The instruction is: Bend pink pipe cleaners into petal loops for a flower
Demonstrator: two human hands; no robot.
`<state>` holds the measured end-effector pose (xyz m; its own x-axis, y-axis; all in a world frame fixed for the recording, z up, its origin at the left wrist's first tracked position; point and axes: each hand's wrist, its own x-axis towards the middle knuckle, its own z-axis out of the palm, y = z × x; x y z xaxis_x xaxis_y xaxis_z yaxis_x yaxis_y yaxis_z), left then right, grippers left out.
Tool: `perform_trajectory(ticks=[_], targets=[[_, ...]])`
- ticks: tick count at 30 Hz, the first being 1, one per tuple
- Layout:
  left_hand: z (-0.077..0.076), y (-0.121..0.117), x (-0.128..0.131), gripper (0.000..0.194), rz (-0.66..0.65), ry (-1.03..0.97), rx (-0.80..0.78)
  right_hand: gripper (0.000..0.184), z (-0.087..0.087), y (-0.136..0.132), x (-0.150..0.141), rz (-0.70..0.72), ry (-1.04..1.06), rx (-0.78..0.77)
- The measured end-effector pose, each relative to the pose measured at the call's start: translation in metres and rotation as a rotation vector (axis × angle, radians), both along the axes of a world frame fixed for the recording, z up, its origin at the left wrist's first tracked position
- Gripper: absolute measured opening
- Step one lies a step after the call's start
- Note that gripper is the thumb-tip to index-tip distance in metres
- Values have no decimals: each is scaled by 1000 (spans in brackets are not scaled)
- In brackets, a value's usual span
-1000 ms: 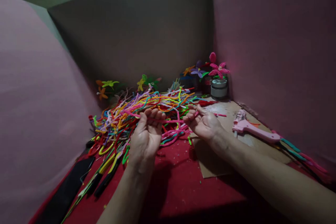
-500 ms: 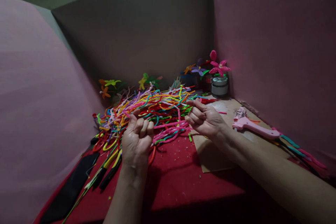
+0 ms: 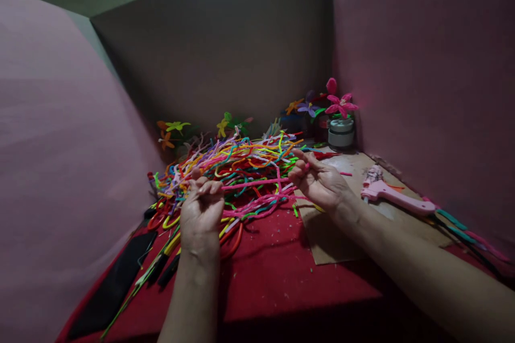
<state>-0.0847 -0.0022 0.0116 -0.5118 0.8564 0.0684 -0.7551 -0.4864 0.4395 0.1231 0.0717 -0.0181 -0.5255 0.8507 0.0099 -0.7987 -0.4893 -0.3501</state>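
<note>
Inspector: State the condition of the left hand.

Operator: On my remote feed, the left hand (image 3: pixel 201 206) is left of centre, palm up, its fingers folded inward. I record the thumb and fingers pinched around one end of a pink pipe cleaner (image 3: pixel 253 184).

Inspector: And the right hand?

Operator: I find the right hand (image 3: pixel 317 182) right of centre, its fingers partly curled and the index reaching outward. A bit of pink shows at the fingertips, and I read it as gripping the strand's other end; the exact contact is hidden from me.

Inspector: Position of the strand?

Operator: Near the middle of the frame, stretched almost straight between both hands, in front of a tangled heap of multicoloured pipe cleaners (image 3: pixel 241 156).

Inspector: Surroundings?

Operator: I note a red cloth (image 3: pixel 273 284) over the worktop, scattered with small clippings. At centre right lies a cardboard sheet (image 3: pixel 333 244) bearing a pink glue gun (image 3: pixel 396 198). Above it stands a grey pot (image 3: pixel 341 136) with a pink flower (image 3: pixel 341 106). At lower left I log a flat black item (image 3: pixel 115 284); its kind I cannot tell. A yellow-green flower (image 3: pixel 177 126) sits behind the heap's left end.
</note>
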Motion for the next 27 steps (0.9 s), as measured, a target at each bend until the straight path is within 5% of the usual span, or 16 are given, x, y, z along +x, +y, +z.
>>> perform_trajectory(ticks=[14,27], targets=[[-9,-26,1,38,-32,-55,58,46,10,-9,7,-38,-98,113],[9,-2,6,21,-70,251,13,12,9,0,4,-16,-156,183]])
